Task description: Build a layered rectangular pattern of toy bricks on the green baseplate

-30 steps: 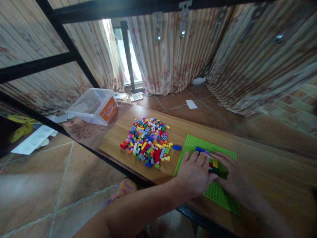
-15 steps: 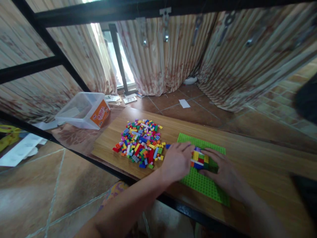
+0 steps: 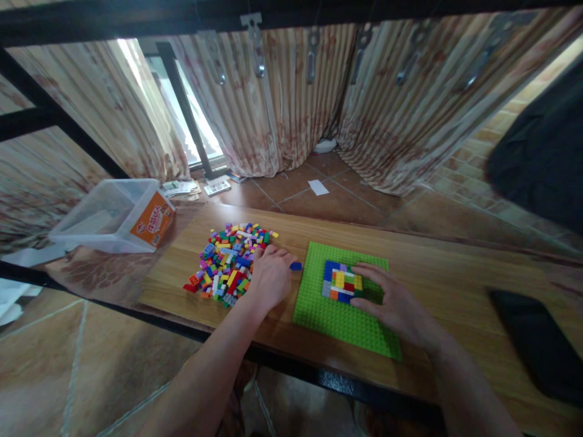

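Note:
A green studded baseplate [image 3: 346,329] lies on the wooden tabletop. On it stands a low block of toy bricks [image 3: 342,281] in blue, grey, yellow, white, red and orange. My right hand [image 3: 392,297] holds the right side of this block, thumb at its near corner and fingers at its far corner. My left hand [image 3: 272,274] is palm down at the right edge of a heap of loose bricks [image 3: 234,258], fingers apart and partly hidden. Nothing shows in it. A single blue brick [image 3: 296,266] lies close to its fingertips, left of the baseplate.
A clear plastic box [image 3: 102,224] with an orange label stands left of the board. A black flat object [image 3: 537,343] lies at the right. Behind the table hang striped curtains [image 3: 282,109]; a dark metal bar [image 3: 282,18] crosses overhead. White paper [image 3: 317,187] lies on the tiled floor.
My left hand has moved left from the brick block to the loose heap, uncovering the block's left side. My right hand stays at the block. The view has shifted to the right.

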A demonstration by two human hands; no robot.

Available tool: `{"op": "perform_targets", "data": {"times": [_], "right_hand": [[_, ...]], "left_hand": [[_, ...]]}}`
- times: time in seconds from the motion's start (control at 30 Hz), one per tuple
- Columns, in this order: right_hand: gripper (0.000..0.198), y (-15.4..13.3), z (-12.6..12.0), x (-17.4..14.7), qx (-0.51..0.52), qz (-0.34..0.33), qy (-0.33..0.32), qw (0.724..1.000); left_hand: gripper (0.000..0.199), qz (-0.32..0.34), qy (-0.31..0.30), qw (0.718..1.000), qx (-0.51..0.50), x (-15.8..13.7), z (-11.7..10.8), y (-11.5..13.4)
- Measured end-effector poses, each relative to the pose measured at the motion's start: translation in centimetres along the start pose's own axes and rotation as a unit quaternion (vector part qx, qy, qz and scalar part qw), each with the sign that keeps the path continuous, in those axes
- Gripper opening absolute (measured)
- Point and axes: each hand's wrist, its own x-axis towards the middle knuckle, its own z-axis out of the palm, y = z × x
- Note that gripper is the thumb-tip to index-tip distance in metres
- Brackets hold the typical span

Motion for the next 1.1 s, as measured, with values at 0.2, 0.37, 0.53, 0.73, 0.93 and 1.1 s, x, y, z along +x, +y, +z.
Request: {"op": "perform_targets", "data": {"times": [0.2, 0.37, 0.53, 0.73, 0.93, 1.1], "right_hand": [[0.034, -1.2, -0.6, 0.3, 0.077, -0.009, 0.126, 0.989], [0.029, -2.8, -0.1, 0.2, 0.148, 0.012, 0.109, 0.983], [0.027, -4.0, 0.6, 0.1, 0.203, 0.045, 0.073, 0.976], [0.025, -2.6, 1.1, 0.3, 0.223, 0.079, 0.107, 0.966], [0.028, -2.3, 1.3, 0.4, 0.191, 0.146, 0.142, 0.96], [0.029, -3.5, 1.5, 0.5, 0.147, 0.146, 0.103, 0.973]], "left_hand": [[0.025, 0.086, 0.045, 0.974, -0.205, 0.3, 0.9, 1.8], [0.028, 0.162, 0.025, 0.935, -0.316, 0.4, 2.3, 4.3], [0.025, 0.173, 0.016, 0.928, -0.33, 0.5, 3.1, 5.5], [0.028, 0.11, 0.043, 0.943, -0.312, 0.6, 3.7, 5.7], [0.034, 0.082, 0.045, 0.962, -0.255, 0.7, 4.1, 5.4], [0.038, 0.108, 0.044, 0.968, -0.224, 0.8, 4.5, 5.3]]}}
